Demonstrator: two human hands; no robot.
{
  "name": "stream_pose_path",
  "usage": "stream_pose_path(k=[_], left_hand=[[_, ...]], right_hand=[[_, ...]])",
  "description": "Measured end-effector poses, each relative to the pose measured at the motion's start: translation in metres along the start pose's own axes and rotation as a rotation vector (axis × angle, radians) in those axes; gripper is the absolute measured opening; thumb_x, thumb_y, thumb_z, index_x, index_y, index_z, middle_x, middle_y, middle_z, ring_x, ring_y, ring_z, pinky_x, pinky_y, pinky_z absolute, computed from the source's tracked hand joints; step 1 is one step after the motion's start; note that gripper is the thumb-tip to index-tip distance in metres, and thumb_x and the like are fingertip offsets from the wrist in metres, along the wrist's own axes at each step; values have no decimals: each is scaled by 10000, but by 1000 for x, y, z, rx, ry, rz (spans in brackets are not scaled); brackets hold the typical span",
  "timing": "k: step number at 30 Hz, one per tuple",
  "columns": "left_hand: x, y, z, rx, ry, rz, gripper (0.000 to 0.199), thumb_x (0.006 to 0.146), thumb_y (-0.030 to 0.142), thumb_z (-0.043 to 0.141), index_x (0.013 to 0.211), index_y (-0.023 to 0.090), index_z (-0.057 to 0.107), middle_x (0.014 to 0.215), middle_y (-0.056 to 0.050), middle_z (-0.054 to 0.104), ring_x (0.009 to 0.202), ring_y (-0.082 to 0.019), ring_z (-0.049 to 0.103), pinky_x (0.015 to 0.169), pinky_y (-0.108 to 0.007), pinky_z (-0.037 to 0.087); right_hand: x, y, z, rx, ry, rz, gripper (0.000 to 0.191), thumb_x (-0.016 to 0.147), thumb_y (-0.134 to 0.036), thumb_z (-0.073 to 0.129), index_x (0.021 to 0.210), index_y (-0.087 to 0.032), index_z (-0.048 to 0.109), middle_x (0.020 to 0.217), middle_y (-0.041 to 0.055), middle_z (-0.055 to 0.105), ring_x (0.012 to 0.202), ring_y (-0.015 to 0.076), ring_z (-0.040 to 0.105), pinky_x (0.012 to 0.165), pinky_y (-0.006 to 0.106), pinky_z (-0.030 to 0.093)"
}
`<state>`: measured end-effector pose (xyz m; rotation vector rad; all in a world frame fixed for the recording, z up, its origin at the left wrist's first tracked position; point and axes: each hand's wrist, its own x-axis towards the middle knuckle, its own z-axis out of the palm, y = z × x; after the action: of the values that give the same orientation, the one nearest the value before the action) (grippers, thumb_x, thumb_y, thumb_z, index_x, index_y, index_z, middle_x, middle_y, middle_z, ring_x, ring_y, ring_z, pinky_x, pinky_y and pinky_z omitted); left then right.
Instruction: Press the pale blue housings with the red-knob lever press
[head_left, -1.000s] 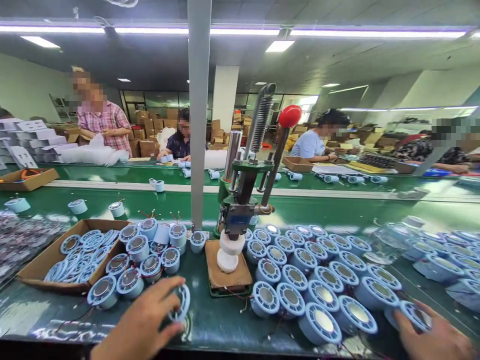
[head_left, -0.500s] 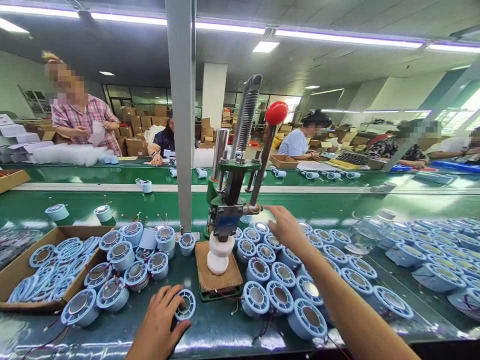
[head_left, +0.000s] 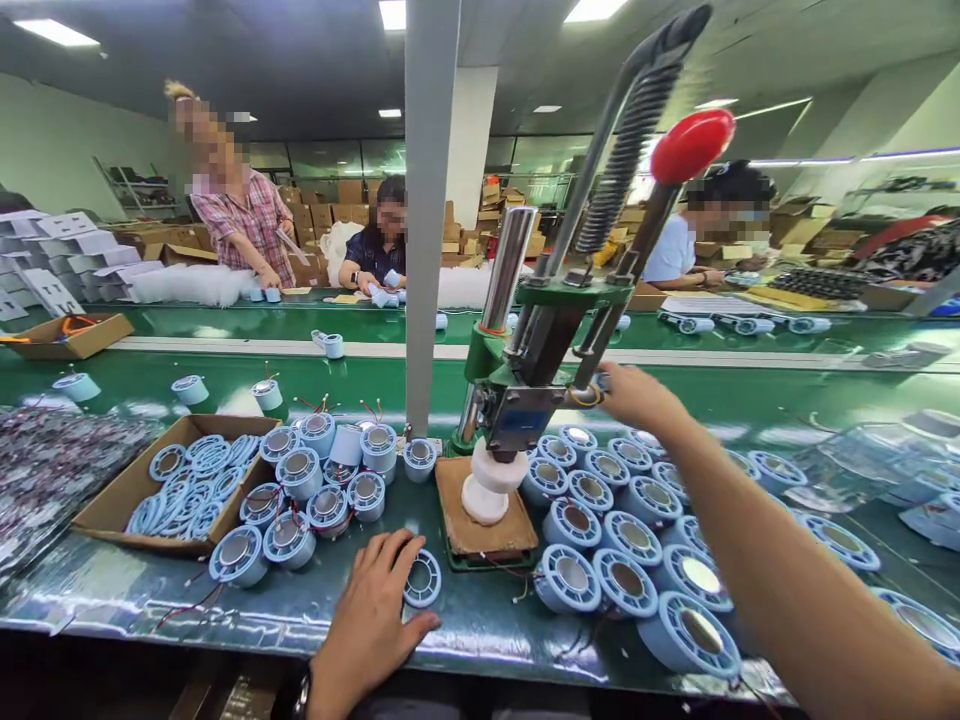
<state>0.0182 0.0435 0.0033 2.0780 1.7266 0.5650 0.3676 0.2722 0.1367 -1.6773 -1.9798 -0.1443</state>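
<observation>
My left hand (head_left: pixel 379 605) rests on the bench with thumb and fingers curled round the left side of a light-blue round housing (head_left: pixel 424 580). To its right stands a green hand press (head_left: pixel 521 415) with a red-knobbed lever (head_left: pixel 645 215), which is raised. Under the ram, a white round pad (head_left: pixel 499 468) sits just above a white lower block (head_left: pixel 484 500) on a brown board (head_left: pixel 461 525). My right hand (head_left: pixel 641 405) is closed at the end of the press's short side shaft (head_left: pixel 585 395); its fingertips are partly hidden.
Several wired blue housings (head_left: pixel 300 470) cluster left of the press, and many more (head_left: pixel 630 540) fill the right side. A cardboard box (head_left: pixel 97 515) holds blue rings. A grey post (head_left: pixel 431 230) rises behind. Co-workers (head_left: pixel 240 225) work across the green conveyor belt (head_left: pixel 285 370).
The view has shifted and tilted, so the press appears larger and farther right. My left hand stays at the blue housing and my right hand at the shaft. A co-worker's hand has lowered.
</observation>
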Motion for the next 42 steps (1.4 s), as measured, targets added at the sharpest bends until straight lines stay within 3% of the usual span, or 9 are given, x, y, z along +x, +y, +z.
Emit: stream_pose_path(k=[2, 5, 10, 15, 19, 23, 28, 36, 42], left_hand=[[0, 0, 0, 10, -40, 36, 664, 759, 188, 688, 1400, 250, 528, 1480, -94, 511, 1340, -351, 437, 1115, -610, 374], [-1, -1, 1, -3, -48, 106, 614, 775, 112, 595, 1364, 279, 554, 1450, -64, 544, 1333, -312, 446, 1117, -566, 392], [-3, -2, -3, 26, -17, 70, 721, 751, 160, 640, 1446, 233, 467, 1485, -116, 487, 1376, -329, 417, 1137, -584, 377], [-8, -12, -7, -43, -27, 181, 603, 790, 90, 549, 1373, 245, 544, 1433, -79, 564, 1380, -282, 442, 1154, -537, 394], [-16, -11, -1, -184, 190, 6, 529, 873, 267, 613, 1387, 197, 508, 1345, -127, 623, 1225, -283, 600, 1065, -487, 503], [-23, 15, 6, -228, 247, 32, 672, 850, 321, 672, 1459, 211, 409, 1308, -122, 648, 1163, -276, 646, 1019, -441, 540], [-15, 43, 11, -128, 206, 130, 664, 803, 201, 646, 1438, 222, 455, 1372, -112, 606, 1231, -302, 594, 1046, -471, 512], [-13, 50, 26, -183, 281, -21, 661, 790, 188, 612, 1424, 219, 428, 1264, -124, 611, 1182, -305, 595, 996, -492, 526], [-18, 50, 51, -288, 270, -57, 547, 911, 284, 506, 1441, 174, 423, 1399, -171, 528, 1307, -302, 529, 1074, -486, 484]], right_hand=[[-37, 6, -30, 23, -51, -66, 262, 794, -242, 652, 1036, -161, 712, 908, 147, 681, 818, 256, 681, 744, 361, 562], [-122, -19, -58, 195, -168, -386, 404, 764, -234, 611, 1146, -341, 688, 1223, 73, 657, 1050, 269, 685, 819, 355, 607], [-214, -112, -25, 392, -592, -572, 564, 589, -33, 470, 1006, -331, 704, 1242, 2, 633, 1089, 186, 669, 939, 273, 581], [-229, -140, 27, 603, -470, -510, 475, 551, 7, 390, 843, -217, 691, 1362, 23, 556, 1315, 224, 515, 1114, 408, 456], [-260, -135, 62, 669, -150, -264, 547, 779, -58, 487, 1288, -232, 586, 1486, 100, 449, 1368, 234, 483, 1089, 397, 486], [-281, -150, 93, 672, 64, -105, 577, 810, -108, 543, 1376, -213, 497, 1337, 103, 597, 1236, 227, 608, 1009, 346, 552], [-280, -167, 110, 742, 103, -47, 651, 784, -70, 498, 1424, -181, 456, 1326, 99, 624, 1175, 208, 654, 974, 304, 571], [-282, -168, 116, 813, 88, 23, 663, 838, -99, 537, 1484, -200, 423, 1346, 87, 613, 1207, 215, 634, 995, 333, 563], [-278, -158, 106, 662, -65, -116, 550, 823, -81, 482, 1363, -143, 564, 1299, 132, 632, 1175, 230, 649, 982, 354, 577]])
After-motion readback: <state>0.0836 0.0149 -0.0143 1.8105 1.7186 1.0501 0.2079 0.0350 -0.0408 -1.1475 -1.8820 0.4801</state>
